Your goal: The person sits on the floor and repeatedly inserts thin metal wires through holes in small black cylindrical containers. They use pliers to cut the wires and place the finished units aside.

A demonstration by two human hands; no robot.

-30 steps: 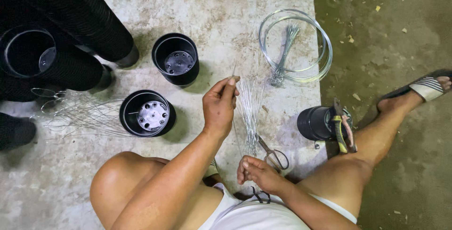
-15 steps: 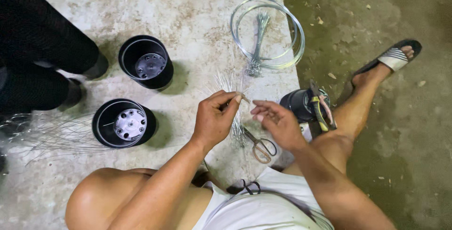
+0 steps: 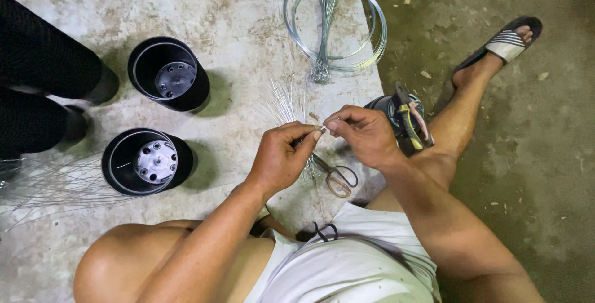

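Note:
I sit on a concrete floor. My left hand (image 3: 282, 157) pinches a bunch of thin cut wires (image 3: 286, 106) that fans out away from me. My right hand (image 3: 364, 134) meets it fingertip to fingertip and pinches the end of one thin wire between thumb and forefinger. Small scissors (image 3: 336, 177) lie on the floor just under both hands. A black pot (image 3: 387, 107) with yellow-handled pliers (image 3: 409, 120) on it stands by my right knee.
A coil of steel wire (image 3: 334, 21) with a twisted wire bundle (image 3: 323, 36) across it lies ahead. Two black plastic pots (image 3: 168, 73) (image 3: 145, 161) stand at left, loose wires (image 3: 43, 185) beside them. Stacked black pots (image 3: 43, 73) fill the left edge. My sandalled foot (image 3: 505, 41) rests at right.
My right hand rose from the scissors near my lap to meet the left hand at the wire bunch. The view shifted right, so the pots moved left in frame.

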